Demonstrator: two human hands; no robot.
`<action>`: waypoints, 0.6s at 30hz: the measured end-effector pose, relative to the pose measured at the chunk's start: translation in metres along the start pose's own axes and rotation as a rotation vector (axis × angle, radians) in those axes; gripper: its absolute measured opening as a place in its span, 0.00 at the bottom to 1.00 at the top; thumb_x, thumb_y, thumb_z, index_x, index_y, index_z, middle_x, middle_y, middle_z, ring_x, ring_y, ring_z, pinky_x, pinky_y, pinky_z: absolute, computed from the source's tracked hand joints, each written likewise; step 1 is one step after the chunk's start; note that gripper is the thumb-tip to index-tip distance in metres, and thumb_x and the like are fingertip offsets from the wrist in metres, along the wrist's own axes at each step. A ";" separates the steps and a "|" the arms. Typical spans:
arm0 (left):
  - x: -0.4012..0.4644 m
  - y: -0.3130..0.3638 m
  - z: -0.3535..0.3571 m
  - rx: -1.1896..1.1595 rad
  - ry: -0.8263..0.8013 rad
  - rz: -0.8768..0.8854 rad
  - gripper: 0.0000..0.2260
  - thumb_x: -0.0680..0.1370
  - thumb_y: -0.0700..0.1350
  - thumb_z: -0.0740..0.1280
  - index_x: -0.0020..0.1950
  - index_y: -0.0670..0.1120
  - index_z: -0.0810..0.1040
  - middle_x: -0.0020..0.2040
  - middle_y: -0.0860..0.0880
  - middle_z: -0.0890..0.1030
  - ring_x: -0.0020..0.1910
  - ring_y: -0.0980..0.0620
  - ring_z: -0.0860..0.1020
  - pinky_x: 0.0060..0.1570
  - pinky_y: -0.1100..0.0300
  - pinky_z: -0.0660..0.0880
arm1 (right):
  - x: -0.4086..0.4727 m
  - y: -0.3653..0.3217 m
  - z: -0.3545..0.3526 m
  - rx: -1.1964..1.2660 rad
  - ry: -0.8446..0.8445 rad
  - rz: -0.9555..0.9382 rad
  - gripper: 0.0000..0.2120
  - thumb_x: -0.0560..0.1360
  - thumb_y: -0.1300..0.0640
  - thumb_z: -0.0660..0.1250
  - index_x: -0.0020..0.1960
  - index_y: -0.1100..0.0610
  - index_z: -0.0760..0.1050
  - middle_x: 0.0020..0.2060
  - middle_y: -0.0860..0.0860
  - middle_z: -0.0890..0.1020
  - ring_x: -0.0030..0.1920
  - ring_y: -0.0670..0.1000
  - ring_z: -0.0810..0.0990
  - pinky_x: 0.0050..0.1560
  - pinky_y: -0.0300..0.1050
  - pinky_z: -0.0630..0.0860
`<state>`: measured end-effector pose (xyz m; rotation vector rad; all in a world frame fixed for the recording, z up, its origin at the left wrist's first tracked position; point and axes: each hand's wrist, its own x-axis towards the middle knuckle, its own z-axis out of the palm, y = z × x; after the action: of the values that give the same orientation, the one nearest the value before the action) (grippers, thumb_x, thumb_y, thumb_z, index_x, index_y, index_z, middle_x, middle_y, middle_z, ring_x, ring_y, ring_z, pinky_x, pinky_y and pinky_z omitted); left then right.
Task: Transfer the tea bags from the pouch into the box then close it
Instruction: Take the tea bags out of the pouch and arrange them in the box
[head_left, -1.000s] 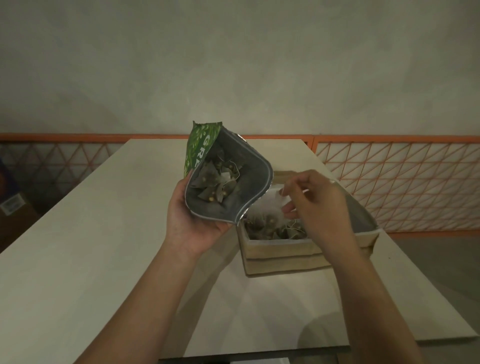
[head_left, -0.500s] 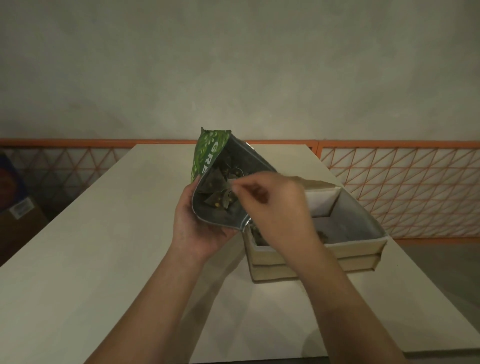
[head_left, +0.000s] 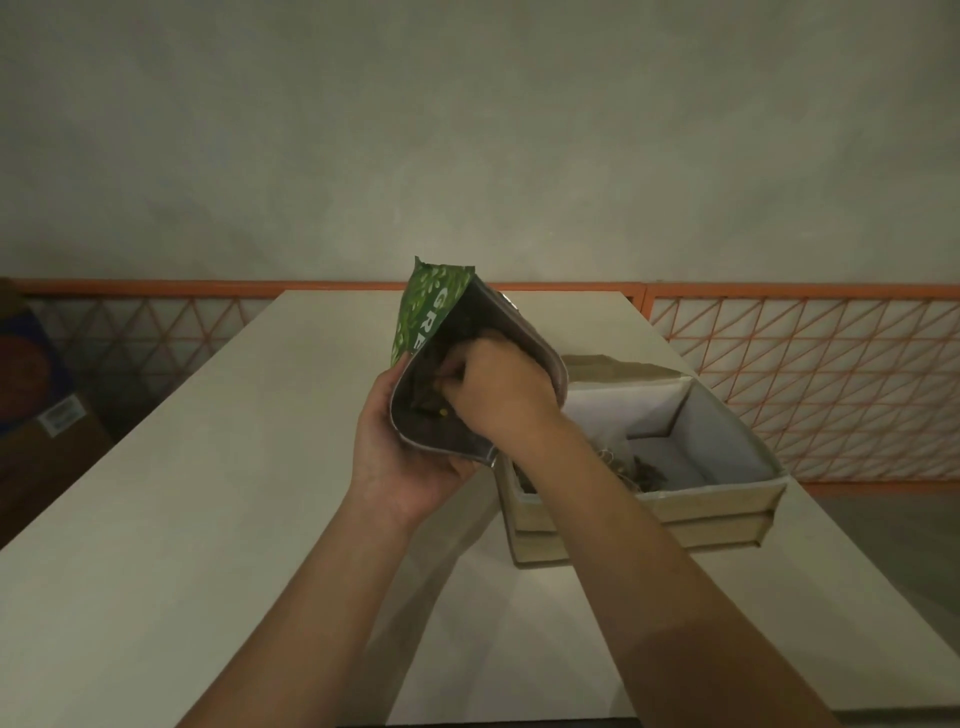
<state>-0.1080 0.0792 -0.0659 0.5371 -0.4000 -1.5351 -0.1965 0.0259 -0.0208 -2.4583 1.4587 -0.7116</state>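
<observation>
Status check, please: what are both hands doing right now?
Left hand grips green pouch. Right hand inside it, fingers curled among tea bags. Box open, some bags in. Nothing blocking.

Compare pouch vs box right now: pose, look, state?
The pouch is green outside with a dull grey lining; the box is tan card lined white. The pouch is held tilted off the table by the left hand, with the right hand reaching inside; the box rests flat on the table, untouched. Both are open and hold tea bags.

box (head_left: 644, 512) top open | pouch (head_left: 436, 312) crowds its left
</observation>
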 end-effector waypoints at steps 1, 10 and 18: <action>0.000 0.000 0.000 -0.001 -0.004 0.008 0.18 0.72 0.57 0.65 0.44 0.46 0.89 0.48 0.45 0.86 0.41 0.46 0.85 0.43 0.57 0.81 | -0.004 0.001 -0.003 0.084 0.032 -0.003 0.10 0.77 0.52 0.65 0.55 0.53 0.81 0.51 0.51 0.82 0.49 0.52 0.80 0.49 0.45 0.78; -0.002 0.000 0.005 0.038 -0.039 0.013 0.20 0.72 0.58 0.65 0.50 0.45 0.88 0.56 0.41 0.84 0.48 0.43 0.85 0.49 0.53 0.81 | -0.053 0.017 -0.046 0.702 0.284 -0.035 0.08 0.72 0.62 0.70 0.40 0.54 0.73 0.36 0.51 0.80 0.36 0.50 0.79 0.34 0.40 0.76; -0.004 -0.001 0.007 -0.024 -0.102 -0.041 0.21 0.70 0.57 0.67 0.57 0.46 0.86 0.69 0.41 0.77 0.56 0.39 0.80 0.46 0.51 0.82 | -0.072 0.059 -0.062 0.792 0.443 0.047 0.12 0.73 0.60 0.73 0.53 0.50 0.75 0.41 0.45 0.79 0.35 0.42 0.76 0.32 0.35 0.72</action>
<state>-0.1126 0.0831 -0.0605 0.4519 -0.4508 -1.6090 -0.3018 0.0634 -0.0125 -1.7104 1.0343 -1.5350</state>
